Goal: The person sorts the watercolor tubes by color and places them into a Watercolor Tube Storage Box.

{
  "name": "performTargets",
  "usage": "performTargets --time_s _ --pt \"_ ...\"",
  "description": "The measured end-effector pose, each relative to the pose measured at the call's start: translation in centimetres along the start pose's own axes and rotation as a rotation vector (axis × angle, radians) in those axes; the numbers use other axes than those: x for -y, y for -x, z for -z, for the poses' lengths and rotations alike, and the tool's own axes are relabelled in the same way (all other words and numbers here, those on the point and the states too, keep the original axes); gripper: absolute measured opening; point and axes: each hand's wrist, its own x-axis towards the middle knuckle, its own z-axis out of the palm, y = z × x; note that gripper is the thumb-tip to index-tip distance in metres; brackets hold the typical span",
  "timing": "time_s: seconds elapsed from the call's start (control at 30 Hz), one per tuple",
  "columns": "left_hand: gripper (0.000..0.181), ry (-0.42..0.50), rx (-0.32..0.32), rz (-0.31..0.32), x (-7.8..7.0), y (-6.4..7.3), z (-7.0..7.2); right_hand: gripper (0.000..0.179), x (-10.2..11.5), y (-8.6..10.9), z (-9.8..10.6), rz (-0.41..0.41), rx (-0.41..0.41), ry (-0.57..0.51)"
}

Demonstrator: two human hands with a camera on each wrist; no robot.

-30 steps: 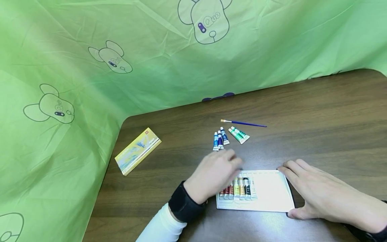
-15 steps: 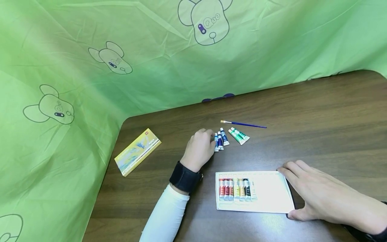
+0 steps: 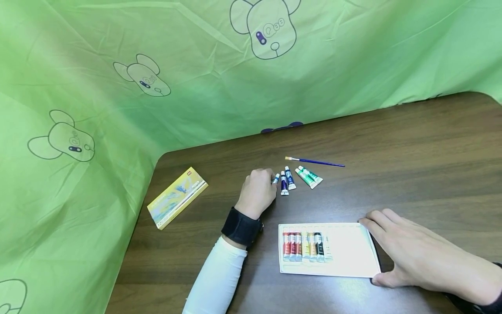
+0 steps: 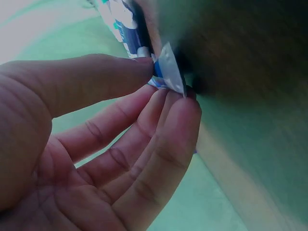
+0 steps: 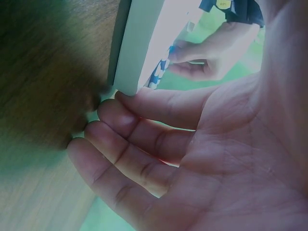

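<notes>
Left hand (image 3: pixel 256 190) pinches one blue tube (image 3: pixel 276 179) beside two darker tubes (image 3: pixel 284 184), two green tubes (image 3: pixel 304 178) and one brush (image 3: pixel 321 162) on the surface (image 3: pixel 423 165); right hand (image 3: pixel 404 250) holds one white tray (image 3: pixel 353 248) by its end, seven paint tubes (image 3: pixel 305 246) inside!

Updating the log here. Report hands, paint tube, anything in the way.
Left hand pinches blue paint tube. Right hand touches right end of white tray. Two more tubes close beside the pinched one, a possible snag.

Bright head view, soft glare on tabletop (image 3: pixel 337 291), dim greenish wrist views, blurred dark shadows
</notes>
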Motion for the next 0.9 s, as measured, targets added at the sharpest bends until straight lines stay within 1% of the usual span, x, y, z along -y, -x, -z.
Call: performTargets --time_s 0.1,0.3,0.5,0.67,0.8,0.9 --pt "0.014 -0.01 -0.015 0.008 0.13 0.11 0.08 0.101 0.0 -0.06 -0.06 0.012 -0.019 0.001" --pt "0.016 -0.015 -0.022 0.026 0.22 0.13 0.13 0.103 -0.02 -0.08 -0.15 0.009 -0.014 0.005" --pt "0.018 -0.014 -0.036 0.011 0.41 0.29 0.08 0.103 -0.04 0.01 -0.18 0.013 -0.026 0.008" --pt "0.01 0.0 -0.021 0.018 0.55 0.38 0.17 0.103 0.03 0.12 -0.23 0.017 -0.032 0.015" --pt "0.002 0.005 -0.026 0.021 0.72 0.53 0.24 0.103 0.05 0.07 -0.29 0.032 -0.046 0.024" --pt "0.002 0.0 -0.03 0.024 0.61 0.55 0.25 0.103 -0.01 0.08 -0.32 0.035 -0.052 0.025"
